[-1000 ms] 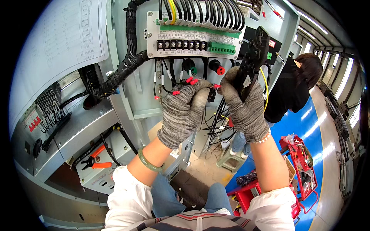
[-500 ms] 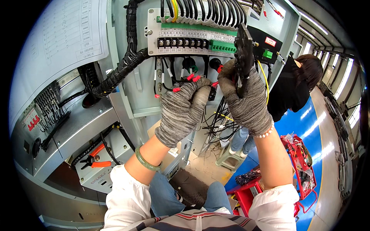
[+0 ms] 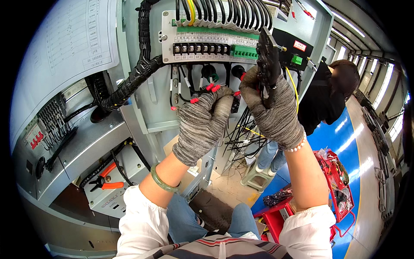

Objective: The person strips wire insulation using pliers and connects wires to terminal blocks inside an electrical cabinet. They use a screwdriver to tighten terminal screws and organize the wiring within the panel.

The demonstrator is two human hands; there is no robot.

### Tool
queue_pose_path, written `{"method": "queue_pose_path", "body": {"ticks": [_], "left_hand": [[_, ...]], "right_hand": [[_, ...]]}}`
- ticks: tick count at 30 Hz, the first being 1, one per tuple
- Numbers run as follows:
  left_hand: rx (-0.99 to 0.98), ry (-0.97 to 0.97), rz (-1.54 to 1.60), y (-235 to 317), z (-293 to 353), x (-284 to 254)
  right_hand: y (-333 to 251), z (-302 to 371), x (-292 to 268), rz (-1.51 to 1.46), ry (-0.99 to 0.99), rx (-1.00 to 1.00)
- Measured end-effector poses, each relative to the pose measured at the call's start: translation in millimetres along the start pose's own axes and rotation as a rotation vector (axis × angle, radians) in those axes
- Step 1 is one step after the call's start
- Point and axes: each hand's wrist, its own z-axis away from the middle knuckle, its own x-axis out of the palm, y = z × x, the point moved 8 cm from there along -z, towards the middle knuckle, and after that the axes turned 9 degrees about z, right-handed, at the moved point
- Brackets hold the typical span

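Note:
My left hand point(image 3: 202, 121), in a grey knitted glove, is closed in a pinch on thin black wires. Several red wire terminals point(image 3: 210, 87) stick out around its fingertips. Another red terminal point(image 3: 236, 93) shows in the narrow gap between my hands. My right hand point(image 3: 272, 108), gloved alike, grips black crimping pliers point(image 3: 268, 58) with the head pointing up. Its fingers hide most of the handles, and I cannot tell whether the jaws touch a wire. Just above both hands is a terminal block point(image 3: 201, 48) with a green connector point(image 3: 245, 52) beside it.
A thick wrapped cable bundle point(image 3: 145, 64) runs down the left of the panel. Orange-handled pliers point(image 3: 108, 179) lie on a white box below left. Loose black wires point(image 3: 246, 131) hang beneath my hands. A person in black point(image 3: 323, 101) is at right, behind a red tool cart point(image 3: 338, 185).
The whole view has shifted slightly, so the panel sits a little farther left. My right hand and the pliers have shifted a little left. Both hands keep their hold.

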Motion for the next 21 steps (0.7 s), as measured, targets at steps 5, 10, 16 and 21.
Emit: {"method": "queue_pose_path", "body": {"ticks": [5,10,16,21], "left_hand": [[0.034,0.017,0.003,1.7,-0.7,0.1],[0.033,0.049,-0.003,-1.9,1.4,-0.3],[-0.07,0.032,0.048,-2.8,0.6,0.4],[-0.007,0.044,0.051,-1.4,-0.1,-0.9]], "right_hand": [[1.9,-2.7,-0.4,0.006,-0.004,0.014],[-0.4,-1.6,0.3,-0.047,-0.02,0.024],[6.6,1.8,-1.2,-0.154,-0.042,0.094],[0.0,-2.1,0.4,-0.075,-0.093,0.06]]}}
